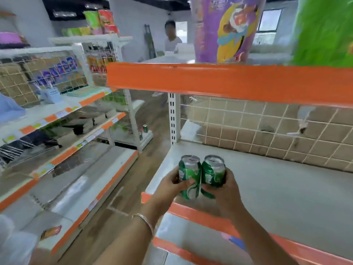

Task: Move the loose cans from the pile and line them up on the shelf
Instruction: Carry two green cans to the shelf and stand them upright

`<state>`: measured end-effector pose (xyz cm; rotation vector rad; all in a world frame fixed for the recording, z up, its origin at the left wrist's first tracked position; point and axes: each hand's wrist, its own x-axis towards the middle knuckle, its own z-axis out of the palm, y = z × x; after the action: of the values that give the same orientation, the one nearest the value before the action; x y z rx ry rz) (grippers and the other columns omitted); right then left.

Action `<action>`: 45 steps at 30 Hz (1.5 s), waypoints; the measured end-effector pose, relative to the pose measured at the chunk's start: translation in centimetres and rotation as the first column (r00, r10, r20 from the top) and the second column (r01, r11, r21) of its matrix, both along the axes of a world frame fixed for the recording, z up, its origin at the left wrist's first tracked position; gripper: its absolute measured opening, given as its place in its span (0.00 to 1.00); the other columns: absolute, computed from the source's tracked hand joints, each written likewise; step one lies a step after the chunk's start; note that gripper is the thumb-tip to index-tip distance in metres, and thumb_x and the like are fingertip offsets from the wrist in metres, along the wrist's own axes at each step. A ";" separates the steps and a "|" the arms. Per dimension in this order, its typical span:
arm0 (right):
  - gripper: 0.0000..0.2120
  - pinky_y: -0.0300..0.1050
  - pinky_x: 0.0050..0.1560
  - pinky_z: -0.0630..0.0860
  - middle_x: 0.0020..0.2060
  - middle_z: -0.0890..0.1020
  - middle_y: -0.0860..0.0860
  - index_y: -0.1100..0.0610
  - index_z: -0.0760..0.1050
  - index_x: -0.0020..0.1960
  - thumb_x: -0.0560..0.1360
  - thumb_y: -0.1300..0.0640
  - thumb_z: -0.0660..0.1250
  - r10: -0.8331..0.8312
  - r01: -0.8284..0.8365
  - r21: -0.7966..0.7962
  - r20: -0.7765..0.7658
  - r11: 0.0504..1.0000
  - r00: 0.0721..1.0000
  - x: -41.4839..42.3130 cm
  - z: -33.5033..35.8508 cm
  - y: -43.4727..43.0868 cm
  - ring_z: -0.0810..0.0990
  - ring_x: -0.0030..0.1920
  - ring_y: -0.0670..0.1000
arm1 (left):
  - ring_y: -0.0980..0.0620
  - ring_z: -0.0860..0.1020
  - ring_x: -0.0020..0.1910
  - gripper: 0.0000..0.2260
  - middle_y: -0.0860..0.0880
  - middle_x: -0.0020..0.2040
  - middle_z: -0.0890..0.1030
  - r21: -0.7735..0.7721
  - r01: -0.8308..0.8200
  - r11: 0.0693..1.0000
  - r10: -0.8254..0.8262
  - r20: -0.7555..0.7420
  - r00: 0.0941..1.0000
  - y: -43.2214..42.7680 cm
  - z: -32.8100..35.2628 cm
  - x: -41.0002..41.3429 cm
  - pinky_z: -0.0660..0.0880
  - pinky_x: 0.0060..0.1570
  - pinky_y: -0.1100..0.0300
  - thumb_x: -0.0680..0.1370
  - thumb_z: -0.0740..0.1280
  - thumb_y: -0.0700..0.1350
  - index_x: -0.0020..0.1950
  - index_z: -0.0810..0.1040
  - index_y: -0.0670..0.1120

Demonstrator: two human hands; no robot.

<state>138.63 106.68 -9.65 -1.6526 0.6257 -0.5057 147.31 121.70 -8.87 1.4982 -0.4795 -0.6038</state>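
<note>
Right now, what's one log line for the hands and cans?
left hand: holds left can | right hand: holds right can | both: side by side, at shelf front

shelf point(277, 188): pale flat board, orange front strip point(200, 216), wire grid point(267, 131) at rear. upper shelf point(229, 81): orange front, carries purple tub point(225, 29) and green pack point(324, 31).
</note>
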 end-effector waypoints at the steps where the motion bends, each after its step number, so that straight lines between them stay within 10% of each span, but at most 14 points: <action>1: 0.35 0.48 0.51 0.75 0.49 0.79 0.48 0.54 0.69 0.59 0.56 0.61 0.81 -0.026 0.025 -0.053 -0.016 0.998 1.000 0.1 -0.2 0.3 0.79 0.50 0.54 | 0.48 0.81 0.56 0.18 0.47 0.56 0.83 -0.005 0.040 0.999 -0.040 0.003 0.999 0.1 -0.3 0.5 0.77 0.53 0.58 0.73 0.71 0.39 0.63 0.76 0.46; 12: 0.36 0.22 0.43 0.70 0.52 0.76 0.38 0.50 0.64 0.67 0.66 0.68 0.75 0.059 -0.088 -0.182 -0.154 0.979 0.986 -1.4 -2.3 -0.7 0.74 0.53 0.43 | 0.56 0.80 0.54 0.25 0.54 0.53 0.83 0.168 0.108 0.980 -0.151 0.266 0.952 1.0 -3.4 3.7 0.76 0.52 0.62 0.66 0.77 0.37 0.59 0.75 0.55; 18: 0.38 0.40 0.50 0.69 0.53 0.75 0.43 0.50 0.62 0.71 0.67 0.63 0.75 -0.003 -0.037 -0.224 -0.177 0.974 0.984 1.3 -2.5 -2.3 0.74 0.55 0.47 | 0.57 0.78 0.50 0.29 0.56 0.52 0.79 0.251 -0.092 0.964 -0.011 0.378 0.926 -1.6 -4.3 5.2 0.77 0.47 0.61 0.58 0.77 0.56 0.56 0.73 0.55; 22: 0.32 0.28 0.39 0.72 0.46 0.74 0.40 0.53 0.63 0.69 0.70 0.66 0.72 -0.014 -0.014 -0.208 -0.132 0.978 0.991 4.2 -1.9 -3.7 0.75 0.44 0.39 | 0.60 0.76 0.48 0.23 0.59 0.48 0.77 0.222 -0.144 0.964 0.047 0.394 0.918 -4.6 -3.4 6.4 0.71 0.39 0.75 0.66 0.77 0.44 0.56 0.72 0.52; 38: 0.30 0.19 0.37 0.68 0.51 0.77 0.46 0.54 0.67 0.67 0.69 0.69 0.71 0.035 -0.046 -0.203 -0.059 0.978 0.998 13.6 -2.1 -8.0 0.75 0.46 0.39 | 0.54 0.75 0.42 0.19 0.54 0.44 0.77 0.195 -0.354 0.915 0.244 0.433 0.868 -10.0 -1.7 13.8 0.69 0.37 0.63 0.65 0.77 0.41 0.52 0.74 0.48; 45: 0.30 0.35 0.49 0.68 0.55 0.78 0.48 0.54 0.66 0.68 0.69 0.68 0.71 0.052 -0.071 -0.207 -0.096 0.976 0.994 16.7 -2.2 -8.8 0.75 0.56 0.47 | 0.54 0.74 0.42 0.16 0.52 0.43 0.76 0.147 -0.429 0.891 0.327 0.448 0.832 -10.3 -2.2 15.2 0.67 0.40 0.63 0.67 0.76 0.38 0.50 0.75 0.44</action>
<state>155.29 97.88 -11.86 -1.8977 0.6017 -0.4665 162.52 111.36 -11.12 1.9085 -0.4173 -0.0180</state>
